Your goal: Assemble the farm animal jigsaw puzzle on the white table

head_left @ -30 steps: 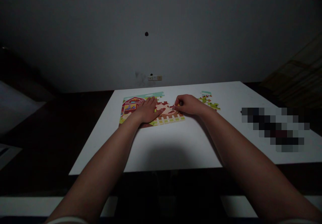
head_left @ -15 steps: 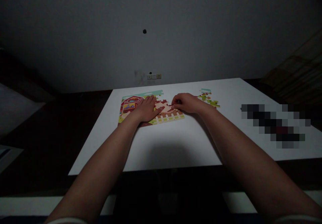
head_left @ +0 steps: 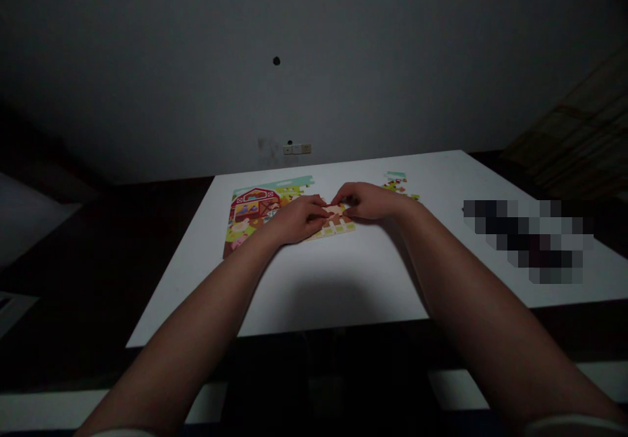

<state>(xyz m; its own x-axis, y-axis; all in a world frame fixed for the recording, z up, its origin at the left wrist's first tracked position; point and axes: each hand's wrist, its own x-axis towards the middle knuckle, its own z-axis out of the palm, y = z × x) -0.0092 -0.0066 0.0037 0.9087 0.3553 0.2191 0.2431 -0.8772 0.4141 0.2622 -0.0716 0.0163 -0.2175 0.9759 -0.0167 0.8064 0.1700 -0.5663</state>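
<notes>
A partly joined jigsaw puzzle (head_left: pixel 252 196) with a red barn, farm animals and a white fence lies on the white table. My left hand (head_left: pixel 298 220) rests over its lower middle, fingers stretched to the right and the thumb apart, touching the pieces near the cow picture. At the puzzle's right edge, my right hand (head_left: pixel 366 201) is closed in a pinch on a puzzle piece, which the fingers mostly cover. The fingertips of both hands are close together. Beyond the right hand lies another group of puzzle pieces (head_left: pixel 397 176) in teal, green and red, partly hidden by that hand.
The white table (head_left: pixel 314 299) has its near edge below my forearms. On its right side lies a blurred-out dark object (head_left: pixel 530 241). A grey wall (head_left: pixel 373 64) with a socket strip (head_left: pixel 297 149) stands behind the table.
My left hand has slid right from the puzzle's middle towards my right hand, uncovering more of the barn. The right hand stays at the right edge. The view has shifted slightly.
</notes>
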